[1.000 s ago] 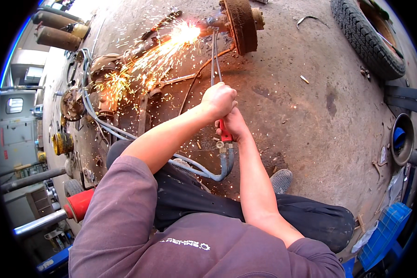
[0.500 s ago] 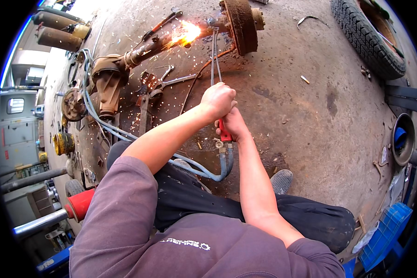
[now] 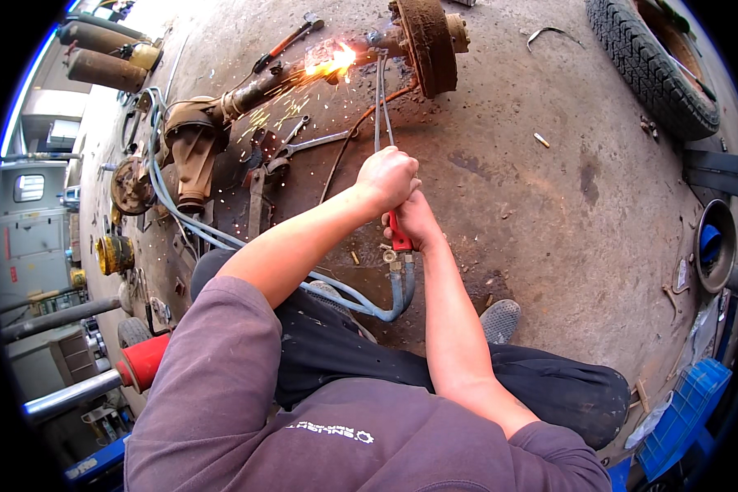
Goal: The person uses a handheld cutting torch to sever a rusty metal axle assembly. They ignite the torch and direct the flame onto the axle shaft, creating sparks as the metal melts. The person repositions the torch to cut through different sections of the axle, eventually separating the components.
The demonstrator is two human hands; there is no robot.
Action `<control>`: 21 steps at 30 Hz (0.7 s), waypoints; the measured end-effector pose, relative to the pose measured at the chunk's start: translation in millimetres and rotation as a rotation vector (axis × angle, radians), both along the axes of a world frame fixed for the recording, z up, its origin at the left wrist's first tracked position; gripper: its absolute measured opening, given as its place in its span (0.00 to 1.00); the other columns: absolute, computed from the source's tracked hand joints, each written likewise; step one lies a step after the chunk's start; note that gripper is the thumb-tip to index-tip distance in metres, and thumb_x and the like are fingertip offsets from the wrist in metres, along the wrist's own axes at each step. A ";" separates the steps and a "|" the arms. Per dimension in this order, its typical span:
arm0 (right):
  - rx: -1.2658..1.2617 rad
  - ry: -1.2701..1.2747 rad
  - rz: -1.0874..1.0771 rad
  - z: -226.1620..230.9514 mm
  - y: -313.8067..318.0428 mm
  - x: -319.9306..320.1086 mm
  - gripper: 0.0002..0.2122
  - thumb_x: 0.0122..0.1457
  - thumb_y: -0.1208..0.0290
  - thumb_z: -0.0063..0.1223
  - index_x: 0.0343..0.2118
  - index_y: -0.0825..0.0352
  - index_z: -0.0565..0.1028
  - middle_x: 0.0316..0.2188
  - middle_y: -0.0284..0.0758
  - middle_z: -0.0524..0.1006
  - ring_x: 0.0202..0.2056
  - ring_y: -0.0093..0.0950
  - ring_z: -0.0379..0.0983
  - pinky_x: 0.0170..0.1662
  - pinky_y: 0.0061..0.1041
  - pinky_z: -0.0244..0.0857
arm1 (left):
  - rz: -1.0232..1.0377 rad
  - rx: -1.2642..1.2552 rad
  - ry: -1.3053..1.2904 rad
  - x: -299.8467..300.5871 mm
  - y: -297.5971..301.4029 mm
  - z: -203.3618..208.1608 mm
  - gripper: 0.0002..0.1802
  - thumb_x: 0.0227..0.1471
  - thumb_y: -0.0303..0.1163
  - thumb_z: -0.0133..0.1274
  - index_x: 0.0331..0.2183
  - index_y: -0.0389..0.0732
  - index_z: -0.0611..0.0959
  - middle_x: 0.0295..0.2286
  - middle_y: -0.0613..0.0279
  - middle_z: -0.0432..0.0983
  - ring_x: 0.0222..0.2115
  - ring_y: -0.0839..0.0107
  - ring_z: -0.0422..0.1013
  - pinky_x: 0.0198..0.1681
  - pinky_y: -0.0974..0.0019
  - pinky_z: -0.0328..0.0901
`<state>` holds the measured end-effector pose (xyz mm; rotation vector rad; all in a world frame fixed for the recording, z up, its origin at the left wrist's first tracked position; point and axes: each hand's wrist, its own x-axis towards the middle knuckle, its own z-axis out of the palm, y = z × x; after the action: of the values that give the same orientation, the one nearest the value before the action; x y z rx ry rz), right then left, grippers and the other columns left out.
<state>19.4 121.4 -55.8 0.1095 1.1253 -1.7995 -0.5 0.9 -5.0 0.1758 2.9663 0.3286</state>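
Presently, two grey-blue hoses [image 3: 361,305] join the lower end of a cutting torch, near the person's legs. The right hand [image 3: 418,223] is closed around its red handle [image 3: 400,239]; the left hand [image 3: 388,176] is closed just ahead, around the thin metal tubes [image 3: 378,107]. These tubes reach to a rusty axle [image 3: 262,88], which lies on the concrete floor [image 3: 541,238]. Whether the torch tip touches it, I cannot tell. Bright flame [image 3: 336,62] covers part of the axle, and sparks fly leftward. Beyond the axle lies a hammer [image 3: 289,42].
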 end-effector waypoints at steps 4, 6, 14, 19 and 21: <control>0.009 -0.012 -0.012 0.8 -0.7 0.5 0.08 0.68 0.68 0.45 0.35 0.66 0.72 0.20 0.32 0.72 0.17 0.24 0.69 0.17 0.27 0.65 | -0.006 0.001 0.000 -0.5 -0.3 -0.6 0.13 0.44 0.38 0.64 0.22 0.39 0.83 0.26 0.53 0.81 0.36 0.52 0.75 0.44 0.53 0.70; 0.021 -0.016 -0.019 3.1 -1.9 1.8 0.08 0.68 0.68 0.45 0.35 0.66 0.72 0.20 0.32 0.72 0.17 0.24 0.69 0.17 0.27 0.65 | 0.001 0.003 -0.007 1.1 0.0 0.9 0.13 0.44 0.39 0.64 0.22 0.39 0.83 0.26 0.53 0.81 0.36 0.52 0.75 0.44 0.53 0.70; 0.041 -0.011 -0.003 3.7 0.0 0.8 0.07 0.68 0.68 0.45 0.36 0.66 0.72 0.19 0.32 0.72 0.17 0.24 0.69 0.17 0.27 0.65 | -0.018 -0.003 0.002 0.7 -0.4 -1.3 0.13 0.45 0.40 0.63 0.22 0.39 0.83 0.26 0.53 0.81 0.37 0.52 0.75 0.44 0.53 0.70; 0.042 0.032 -0.024 3.2 -2.9 2.2 0.08 0.69 0.69 0.43 0.38 0.66 0.73 0.20 0.32 0.73 0.16 0.23 0.69 0.16 0.25 0.65 | -0.004 -0.014 -0.020 0.6 0.6 1.0 0.14 0.45 0.40 0.63 0.22 0.40 0.83 0.27 0.53 0.81 0.38 0.53 0.75 0.44 0.53 0.70; 0.067 0.040 -0.011 6.1 -2.6 0.7 0.08 0.68 0.69 0.43 0.38 0.66 0.73 0.20 0.32 0.73 0.16 0.23 0.69 0.16 0.25 0.65 | 0.002 -0.010 -0.013 0.1 0.1 1.2 0.13 0.45 0.40 0.63 0.23 0.40 0.83 0.27 0.53 0.81 0.38 0.53 0.75 0.45 0.53 0.70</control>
<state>20.1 118.7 -49.7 0.1199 1.2158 -1.7811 -0.4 1.0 -3.8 0.1683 2.9552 0.3141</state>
